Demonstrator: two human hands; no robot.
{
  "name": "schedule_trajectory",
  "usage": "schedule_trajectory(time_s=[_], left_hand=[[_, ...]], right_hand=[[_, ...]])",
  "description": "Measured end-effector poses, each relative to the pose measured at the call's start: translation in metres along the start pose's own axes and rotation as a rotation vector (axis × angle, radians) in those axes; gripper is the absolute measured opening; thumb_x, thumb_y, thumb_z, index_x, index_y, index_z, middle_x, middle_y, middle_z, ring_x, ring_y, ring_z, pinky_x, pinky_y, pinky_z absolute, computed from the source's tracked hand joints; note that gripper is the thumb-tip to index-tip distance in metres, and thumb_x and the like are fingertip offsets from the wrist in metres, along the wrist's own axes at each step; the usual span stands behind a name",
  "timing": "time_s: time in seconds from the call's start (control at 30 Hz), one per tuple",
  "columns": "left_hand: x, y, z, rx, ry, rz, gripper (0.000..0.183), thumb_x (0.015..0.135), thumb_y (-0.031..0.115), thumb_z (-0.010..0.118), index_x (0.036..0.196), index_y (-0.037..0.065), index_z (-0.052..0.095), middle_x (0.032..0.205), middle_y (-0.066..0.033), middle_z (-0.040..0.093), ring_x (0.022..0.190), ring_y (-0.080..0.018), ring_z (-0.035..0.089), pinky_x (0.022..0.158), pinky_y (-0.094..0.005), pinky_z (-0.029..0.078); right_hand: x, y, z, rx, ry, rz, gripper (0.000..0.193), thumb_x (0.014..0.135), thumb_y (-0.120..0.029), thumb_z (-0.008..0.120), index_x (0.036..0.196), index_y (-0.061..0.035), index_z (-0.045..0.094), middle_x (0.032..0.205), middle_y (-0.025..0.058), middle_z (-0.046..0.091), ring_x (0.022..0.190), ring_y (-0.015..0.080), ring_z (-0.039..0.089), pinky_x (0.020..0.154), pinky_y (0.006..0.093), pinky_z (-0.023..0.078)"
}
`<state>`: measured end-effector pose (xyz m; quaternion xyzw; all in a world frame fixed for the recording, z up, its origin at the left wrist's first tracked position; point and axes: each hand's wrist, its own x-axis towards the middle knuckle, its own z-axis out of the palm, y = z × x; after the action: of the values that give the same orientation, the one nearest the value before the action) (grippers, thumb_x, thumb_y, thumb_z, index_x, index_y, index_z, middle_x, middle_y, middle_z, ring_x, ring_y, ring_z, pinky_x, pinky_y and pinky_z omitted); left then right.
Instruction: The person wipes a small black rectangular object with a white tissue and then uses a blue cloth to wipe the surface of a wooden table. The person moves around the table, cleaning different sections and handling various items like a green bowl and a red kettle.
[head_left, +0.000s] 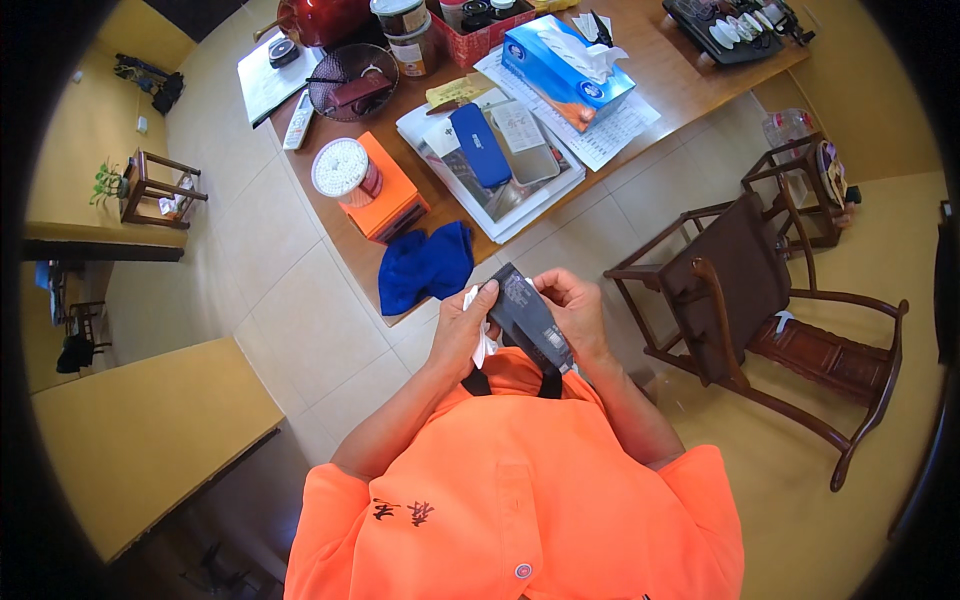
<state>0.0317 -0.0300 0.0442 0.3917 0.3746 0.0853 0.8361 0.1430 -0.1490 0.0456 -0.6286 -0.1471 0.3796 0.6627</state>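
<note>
- Packages crowded the wooden table [690, 75]: a blue cardboard tissue box [565, 70] with white tissue poking from its top lay near the far edge, on printed white sheets [610, 130].
- An orange rectangular box [392, 190] sat at the table's near left part, with a round white-lidded container [343, 168] on top of it.
- A flat dark-blue oblong case [480, 146] rested on a stack of glossy booklets [500, 195], just beside a grey card-like packet with a white label [522, 140].
- A crumpled blue cloth [428, 265] lay at the table's near edge, close to the hands.
- A red rectangular basket [485, 35] and labelled jars [405, 30] stood at the far side.
- The left hand [462, 325] was curled around the left edge of a dark grey flat pouch with a small pale label [525, 318], and a scrap of white tissue [480, 335] was pinched under its fingers.
- The right hand [575, 315] was closed on the pouch's right side, thumb across the face.
- The pouch was held in the air in front of the orange shirt [520, 490], just short of the table edge, with dark straps hanging from it.
</note>
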Motion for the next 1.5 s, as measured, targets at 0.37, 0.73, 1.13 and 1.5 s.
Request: schedule_trajectory(time_s=[0.37, 0.73, 1.13, 1.5], left_hand=[[-0.004, -0.002, -0.004, 0.041, -0.014, 0.033, 0.028, 0.093, 0.032, 0.058, 0.092, 0.005, 0.063, 0.068, 0.0006, 0.059, 0.046, -0.0065, 0.049, 0.041, -0.0205, 0.04], [-0.014, -0.005, -0.005, 0.08, -0.109, 0.191, 0.041, 0.096, 0.037, 0.051, 0.111, 0.001, 0.061, 0.073, -0.0007, 0.061, 0.05, -0.0072, 0.053, 0.043, -0.02, 0.041], [-0.013, -0.005, -0.014, 0.119, -0.066, 0.195, 0.029, 0.091, 0.028, 0.062, 0.105, 0.002, 0.063, 0.073, 0.0008, 0.062, 0.052, -0.0046, 0.054, 0.044, -0.0181, 0.043], [-0.005, 0.006, -0.032, -0.393, -0.188, 0.112, 0.022, 0.092, 0.027, 0.059, 0.094, 0.005, 0.059, 0.075, -0.0065, 0.066, 0.045, -0.0126, 0.058, 0.035, -0.0216, 0.043]], right_hand=[[-0.003, -0.005, 0.0, -0.08, -0.005, -0.002, 0.014, 0.089, -0.008, 0.061, 0.092, 0.0054, 0.065, 0.075, 0.002, 0.065, 0.067, 0.0046, 0.058, 0.058, 0.0186, 0.045], [-0.007, -0.003, 0.011, -0.217, 0.116, -0.258, 0.007, 0.083, -0.001, 0.064, 0.085, 0.0048, 0.064, 0.077, 0.006, 0.064, 0.068, 0.0086, 0.059, 0.06, 0.022, 0.047], [-0.016, -0.01, 0.017, -0.337, -0.005, -0.382, 0.013, 0.081, 0.001, 0.063, 0.094, 0.0029, 0.063, 0.085, 0.0064, 0.064, 0.07, 0.0097, 0.061, 0.06, 0.0228, 0.048], [-0.035, -0.024, -0.001, 0.115, -0.148, -0.179, 0.034, 0.09, -0.008, 0.056, 0.121, 0.0043, 0.051, 0.107, 0.0108, 0.062, 0.095, 0.0125, 0.059, 0.082, 0.0246, 0.047]])
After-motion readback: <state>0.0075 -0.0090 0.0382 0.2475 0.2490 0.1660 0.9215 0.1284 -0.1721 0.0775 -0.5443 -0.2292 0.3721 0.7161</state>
